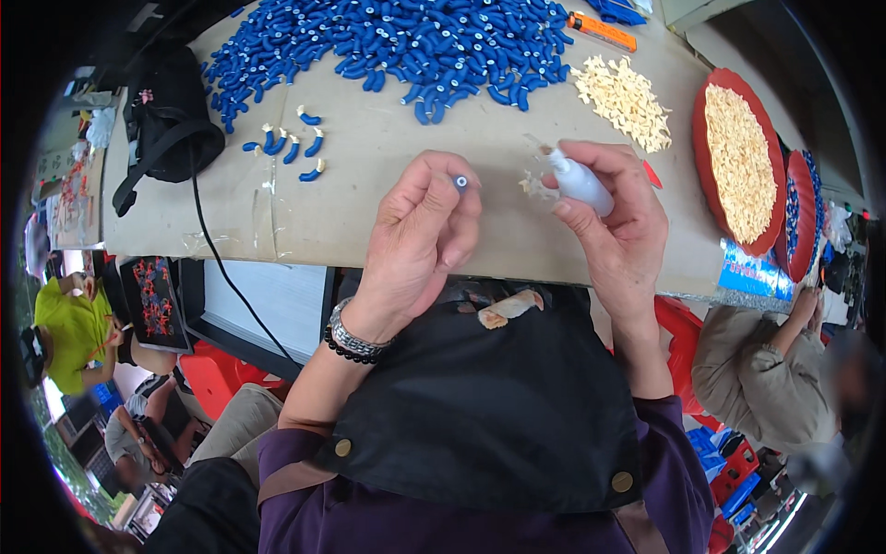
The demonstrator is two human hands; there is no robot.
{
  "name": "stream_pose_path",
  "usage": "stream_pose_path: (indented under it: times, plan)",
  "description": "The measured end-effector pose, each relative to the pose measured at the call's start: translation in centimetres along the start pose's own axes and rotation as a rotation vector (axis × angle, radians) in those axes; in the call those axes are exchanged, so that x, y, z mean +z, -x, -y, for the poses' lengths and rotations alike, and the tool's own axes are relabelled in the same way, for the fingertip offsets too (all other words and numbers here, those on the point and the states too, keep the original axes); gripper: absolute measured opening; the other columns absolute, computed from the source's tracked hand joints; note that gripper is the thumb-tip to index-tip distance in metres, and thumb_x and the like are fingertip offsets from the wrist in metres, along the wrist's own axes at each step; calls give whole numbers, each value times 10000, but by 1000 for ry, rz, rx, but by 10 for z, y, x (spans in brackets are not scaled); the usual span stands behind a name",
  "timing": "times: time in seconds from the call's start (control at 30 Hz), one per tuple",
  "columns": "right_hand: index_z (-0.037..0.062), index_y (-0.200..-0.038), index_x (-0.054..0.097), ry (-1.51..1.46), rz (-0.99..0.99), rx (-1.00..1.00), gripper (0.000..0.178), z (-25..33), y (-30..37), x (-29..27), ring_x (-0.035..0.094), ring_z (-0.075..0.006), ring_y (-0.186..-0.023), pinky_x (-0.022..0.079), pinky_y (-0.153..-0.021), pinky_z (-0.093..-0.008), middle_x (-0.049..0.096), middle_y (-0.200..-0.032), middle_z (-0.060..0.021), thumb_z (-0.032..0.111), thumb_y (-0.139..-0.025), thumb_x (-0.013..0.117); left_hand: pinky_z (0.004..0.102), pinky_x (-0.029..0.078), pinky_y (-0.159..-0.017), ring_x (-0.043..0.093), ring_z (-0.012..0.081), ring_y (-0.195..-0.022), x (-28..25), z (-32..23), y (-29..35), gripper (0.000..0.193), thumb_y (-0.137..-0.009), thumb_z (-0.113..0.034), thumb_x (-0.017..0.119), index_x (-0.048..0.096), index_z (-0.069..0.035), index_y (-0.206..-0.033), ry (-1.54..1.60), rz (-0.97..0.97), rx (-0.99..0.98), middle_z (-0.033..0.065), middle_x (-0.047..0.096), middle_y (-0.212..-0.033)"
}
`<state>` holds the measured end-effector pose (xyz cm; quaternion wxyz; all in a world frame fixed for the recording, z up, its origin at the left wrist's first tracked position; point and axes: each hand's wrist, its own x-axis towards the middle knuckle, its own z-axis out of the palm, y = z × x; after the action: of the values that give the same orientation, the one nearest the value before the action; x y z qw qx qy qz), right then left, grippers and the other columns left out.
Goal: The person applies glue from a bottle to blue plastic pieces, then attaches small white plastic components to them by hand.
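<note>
My left hand (426, 217) pinches a small blue curved piece (460, 183), its round white-ringed end showing between thumb and fingers. A short gap to the right, my right hand (609, 208) grips a small white squeeze bottle (583, 186) with a narrow nozzle tilted up and left. By its fingertips are some pale, blurred bits (535, 185) that I cannot make out. Left of my hands lie several blue pieces with cream tips (312, 173) on the table. A big heap of plain blue curved pieces (443, 46) covers the table's far side.
Loose cream pieces (623, 102) lie beyond my right hand, near an orange box (602, 31). A red tray (703, 138) of cream pieces stands at the right. A black bag (171, 138) and a dark cable (217, 245) are at the left. Other people sit on both sides.
</note>
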<state>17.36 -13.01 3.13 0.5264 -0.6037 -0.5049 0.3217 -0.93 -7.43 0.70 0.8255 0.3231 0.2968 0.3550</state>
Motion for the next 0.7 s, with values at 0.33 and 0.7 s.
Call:
stream_pose_path:
  times: [0.33, 0.7]
  plan:
    - [-28, -963, 593, 206, -82, -285, 298, -12, 17, -11, 618, -197, -951, 510, -799, -293, 640, -1030, -165, -74, -709, 741, 194, 264, -434, 364, 42, -471, 4, 12, 3, 224, -996, -250, 448, 506, -34, -1010, 73, -104, -56, 11, 515, -813]
    - [-17, -916, 631, 309, -111, -367, 285, -14, 12, -7, 651, -220, -875, 530, -719, -289, 664, -954, -156, -100, -660, 723, 191, 274, -421, 376, 45, -466, 2, 14, 2, 188, -996, -215, 445, 495, -39, -1040, 88, -118, -7, 32, 553, -875]
